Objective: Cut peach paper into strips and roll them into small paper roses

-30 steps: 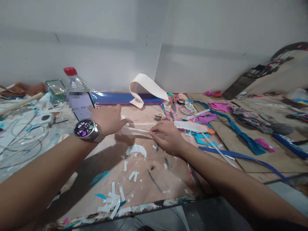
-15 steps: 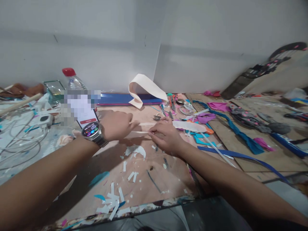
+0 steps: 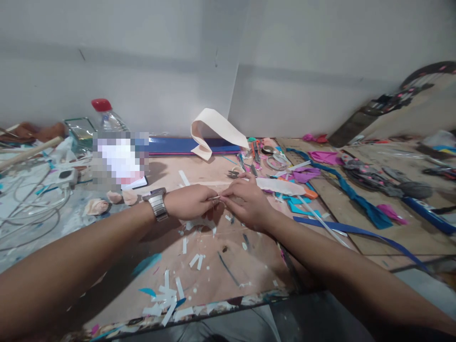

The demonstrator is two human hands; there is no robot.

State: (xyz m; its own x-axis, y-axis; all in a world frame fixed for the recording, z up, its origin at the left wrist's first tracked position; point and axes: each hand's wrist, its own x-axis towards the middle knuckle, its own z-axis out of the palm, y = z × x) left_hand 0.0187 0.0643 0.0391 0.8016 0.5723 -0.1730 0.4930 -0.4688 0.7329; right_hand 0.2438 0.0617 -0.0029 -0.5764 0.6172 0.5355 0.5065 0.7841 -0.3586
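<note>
Over the wooden work board [image 3: 235, 247], my left hand [image 3: 192, 200] and my right hand [image 3: 245, 195] meet, fingertip to fingertip. Both are closed in a pinch on a thin pale strip [image 3: 214, 197], of which only a short bit shows between the fingers. My left wrist wears a metal watch [image 3: 157, 204]. Just behind my right hand lie small scissors [image 3: 233, 174] and a long white piece [image 3: 280, 185]. A curled cream strip [image 3: 217, 124] stands at the back near the wall. Cream rolled flower shapes [image 3: 96, 206] lie left of my left wrist.
A red-capped bottle [image 3: 110, 119] and a partly blurred phone [image 3: 123, 164] stand at back left, near white cables [image 3: 66, 197]. White scraps [image 3: 167, 294] litter the front edge. To the right lie tools, coloured pieces and a blue strip [image 3: 359, 230].
My left hand has turned and moved right and slightly down to meet my right hand. The strip, stretched between them before, is now mostly hidden. My right hand has barely moved.
</note>
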